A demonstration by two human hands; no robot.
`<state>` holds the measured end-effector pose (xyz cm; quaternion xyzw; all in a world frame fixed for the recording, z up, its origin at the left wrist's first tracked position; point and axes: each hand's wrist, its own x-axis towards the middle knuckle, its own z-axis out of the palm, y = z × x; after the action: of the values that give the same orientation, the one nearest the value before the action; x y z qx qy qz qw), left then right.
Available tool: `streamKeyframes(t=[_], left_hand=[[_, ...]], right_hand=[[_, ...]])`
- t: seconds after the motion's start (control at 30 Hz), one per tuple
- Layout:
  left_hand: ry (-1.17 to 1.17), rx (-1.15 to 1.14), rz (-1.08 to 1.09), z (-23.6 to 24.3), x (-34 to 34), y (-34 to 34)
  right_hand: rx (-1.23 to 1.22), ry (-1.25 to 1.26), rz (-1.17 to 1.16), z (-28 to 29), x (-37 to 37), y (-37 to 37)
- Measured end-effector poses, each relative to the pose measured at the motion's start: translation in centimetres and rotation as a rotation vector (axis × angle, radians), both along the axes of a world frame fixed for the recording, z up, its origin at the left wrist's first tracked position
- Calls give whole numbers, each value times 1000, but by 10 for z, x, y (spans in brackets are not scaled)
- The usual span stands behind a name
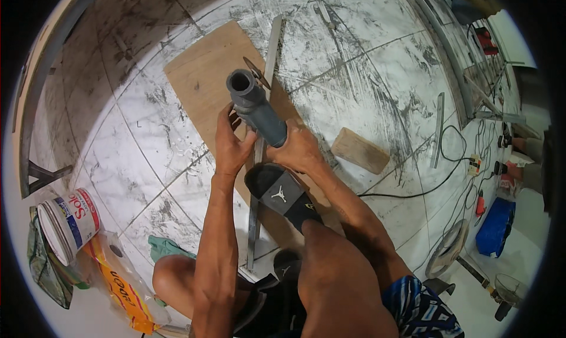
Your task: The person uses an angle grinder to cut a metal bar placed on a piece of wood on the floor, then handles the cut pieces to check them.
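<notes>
Both my hands are on a dark grey angle grinder (268, 122) with a thin disc (257, 72) at its far end. My right hand (298, 148) wraps round its body. My left hand (232, 142) grips its left side, the fingers partly hidden behind it. Under the tool runs a long, narrow metal bar (273, 52), lying across a brown wooden board (203, 72) on the floor. My sandalled foot (283, 192) presses on the bar and board just below my hands. The disc is close to the bar; I cannot tell whether they touch.
Right of my hands lies a wood block (361, 150), with a black cable (407, 194) beyond it. A white bucket (69, 226) and a plastic bag (121, 285) are at the left. A blue bag (496, 227) and a standing fan (448, 248) are at the right.
</notes>
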<state>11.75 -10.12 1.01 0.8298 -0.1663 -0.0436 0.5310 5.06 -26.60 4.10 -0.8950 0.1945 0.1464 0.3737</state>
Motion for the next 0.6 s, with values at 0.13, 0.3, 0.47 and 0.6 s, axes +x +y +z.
streamKeyframes(t=[0.13, 0.3, 0.47, 0.6], left_hand=[[-9, 105, 27, 4, 8, -3], [-20, 283, 31, 4, 18, 5], [-10, 265, 28, -1, 11, 9], [235, 430, -5, -11, 0, 3]], right_hand=[[8, -5, -7, 7, 6, -5], [25, 0, 20, 9, 9, -6], [33, 36, 3, 10, 9, -6], [12, 42, 8, 9, 11, -3]])
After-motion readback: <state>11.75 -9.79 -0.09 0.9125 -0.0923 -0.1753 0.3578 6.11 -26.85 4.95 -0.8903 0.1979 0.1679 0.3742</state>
